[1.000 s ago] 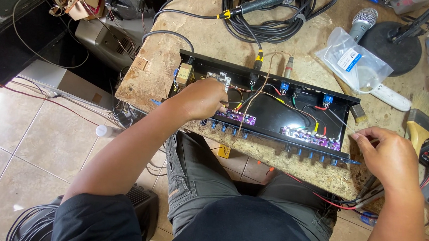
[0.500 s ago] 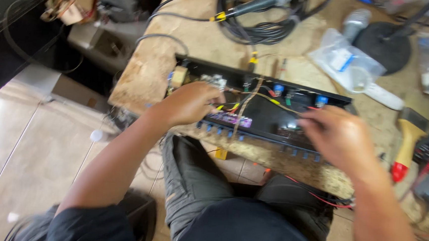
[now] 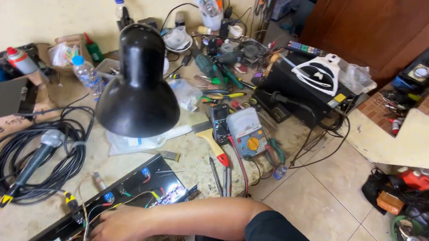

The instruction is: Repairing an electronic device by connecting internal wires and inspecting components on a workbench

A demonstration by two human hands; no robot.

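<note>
A grey microphone (image 3: 38, 154) is lying on a coil of black cable (image 3: 32, 174) at the left side of the bench (image 3: 192, 159). Just to the right of it, a long black box (image 3: 125, 199) with no lid is sitting at the near edge of the bench, showing red, yellow and white wires inside. One hand (image 3: 118, 227) is resting on the near edge of this box, fingers bent down onto it; I cannot tell if it is gripping anything. Which hand it is I cannot tell, and the other one is not showing. Above the box, a black lamp (image 3: 139, 88) is leaning over the bench. Right of the lamp, a yellow-handled brush (image 3: 213, 143) is lying beside two meters (image 3: 239, 129). Farther right, a big black case (image 3: 306, 86) is sitting near the bench corner.
</note>
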